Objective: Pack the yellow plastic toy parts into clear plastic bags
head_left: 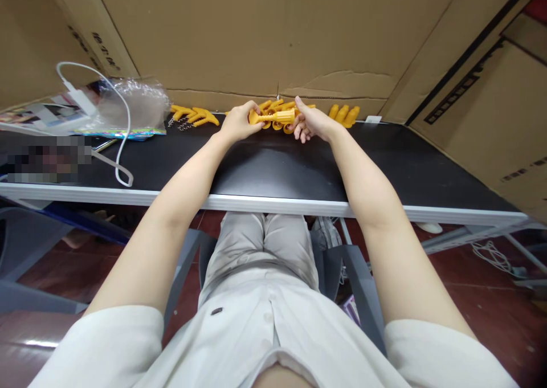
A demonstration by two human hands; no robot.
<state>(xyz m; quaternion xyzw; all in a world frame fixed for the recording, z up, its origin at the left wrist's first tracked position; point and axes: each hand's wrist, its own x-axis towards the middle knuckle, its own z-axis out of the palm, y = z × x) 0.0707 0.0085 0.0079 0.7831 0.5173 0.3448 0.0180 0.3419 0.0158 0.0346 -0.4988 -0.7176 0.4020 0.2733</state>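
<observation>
My left hand [241, 122] pinches the round, flared left end of a yellow plastic part [277, 117], which lies level above the black table. The part has a thin neck and a thicker ribbed right end. Just right of that end is my right hand [313, 121], thumb raised and fingers apart, with nothing in its grasp. Behind and below the part, several yellow pieces with round ends [277, 126] are grouped, partly hidden by it and my hands. Left of my left hand lie yellow-handled corkscrews [200, 116] with metal spirals.
Several yellow tubular pieces [344, 114] stand at the back right beside a small white item [373, 119]. Clear plastic bags [137, 104] and a white cable [127, 143] occupy the left side. Cardboard walls [273, 40] enclose the black table [273, 174] at the back and sides.
</observation>
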